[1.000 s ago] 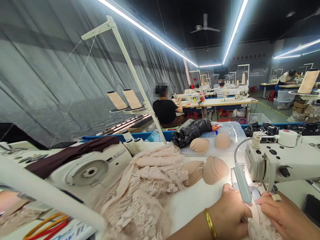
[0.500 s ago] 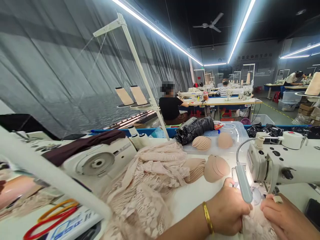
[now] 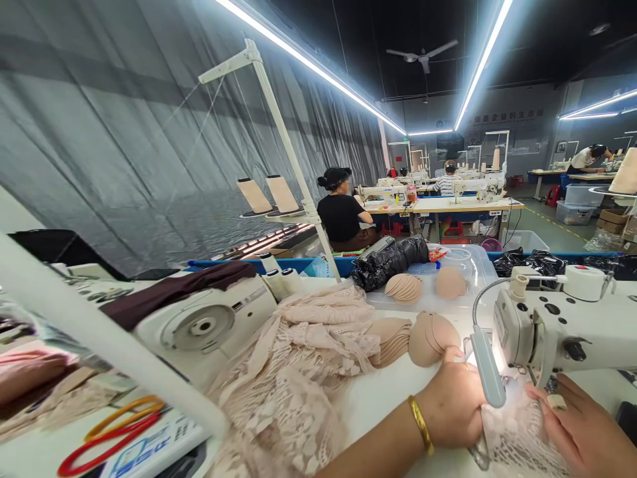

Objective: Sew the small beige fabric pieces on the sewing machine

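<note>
Pale lace fabric (image 3: 517,431) lies under the head of a white sewing machine (image 3: 577,325) at the lower right. My left hand (image 3: 455,401), with a gold bangle at the wrist, is closed on the lace's left edge, its fingertips partly behind the grey lamp (image 3: 488,368). My right hand (image 3: 580,425) is at the right edge of the lace, fingers pressed together on it, just below the machine head. The needle area is bright and partly hidden by the lamp.
A heap of beige lace (image 3: 298,352) and stacked beige cups (image 3: 432,338) lie left of my hands. Scissors (image 3: 112,431) with red and orange handles sit lower left. A slanting white post (image 3: 114,338) crosses the left side. A person in black (image 3: 343,216) sits beyond the table.
The lace between my hands has spread wider and flatter. My right hand has moved right and turned flatter, and my left hand has shifted slightly left. The view has shifted a little.
</note>
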`<control>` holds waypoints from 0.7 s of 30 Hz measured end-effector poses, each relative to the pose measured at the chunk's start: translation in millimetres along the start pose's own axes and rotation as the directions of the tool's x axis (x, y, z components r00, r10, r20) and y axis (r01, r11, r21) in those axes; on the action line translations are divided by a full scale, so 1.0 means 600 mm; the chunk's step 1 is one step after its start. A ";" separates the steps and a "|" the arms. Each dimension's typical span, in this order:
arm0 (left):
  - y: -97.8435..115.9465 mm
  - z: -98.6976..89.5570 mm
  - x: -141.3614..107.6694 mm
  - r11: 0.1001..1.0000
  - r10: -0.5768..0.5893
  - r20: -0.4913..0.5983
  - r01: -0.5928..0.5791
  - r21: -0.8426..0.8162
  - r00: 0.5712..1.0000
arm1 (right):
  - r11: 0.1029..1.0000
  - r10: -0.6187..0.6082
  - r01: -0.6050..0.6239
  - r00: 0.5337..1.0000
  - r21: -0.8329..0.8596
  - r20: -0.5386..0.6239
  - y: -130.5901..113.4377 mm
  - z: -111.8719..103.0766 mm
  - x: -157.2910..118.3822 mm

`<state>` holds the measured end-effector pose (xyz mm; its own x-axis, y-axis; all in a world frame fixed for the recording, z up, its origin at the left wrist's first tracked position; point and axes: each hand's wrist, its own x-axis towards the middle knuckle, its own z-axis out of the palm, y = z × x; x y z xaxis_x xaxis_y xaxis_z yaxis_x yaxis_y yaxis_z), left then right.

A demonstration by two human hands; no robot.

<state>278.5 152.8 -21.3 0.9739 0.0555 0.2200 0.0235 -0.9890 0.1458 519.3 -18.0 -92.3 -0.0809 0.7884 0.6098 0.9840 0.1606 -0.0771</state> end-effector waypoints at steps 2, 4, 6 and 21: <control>-0.002 0.001 0.001 1.000 -0.024 -0.006 0.024 -0.017 1.000 | 0.999 0.038 -0.039 0.999 0.008 0.023 -0.004 0.002 0.004; -0.002 0.002 0.001 0.999 -0.031 -0.010 0.030 -0.029 0.999 | 0.998 0.057 -0.057 0.998 0.004 0.007 -0.011 -0.001 0.011; 0.000 0.003 0.000 0.999 -0.025 -0.008 0.024 -0.029 1.000 | 1.000 0.027 -0.027 1.000 -0.013 -0.016 -0.017 -0.007 0.019; 0.032 -0.031 -0.014 0.995 -0.082 0.078 0.077 0.060 0.994 | 0.962 -0.273 0.273 0.955 -0.021 -0.111 -0.045 -0.028 0.032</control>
<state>266.4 135.8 -2.4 0.9834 0.1253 0.1314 0.1121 -0.9882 0.1040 494.1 -17.5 -65.4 -0.3287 0.6433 0.6915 0.9278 0.3568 0.1091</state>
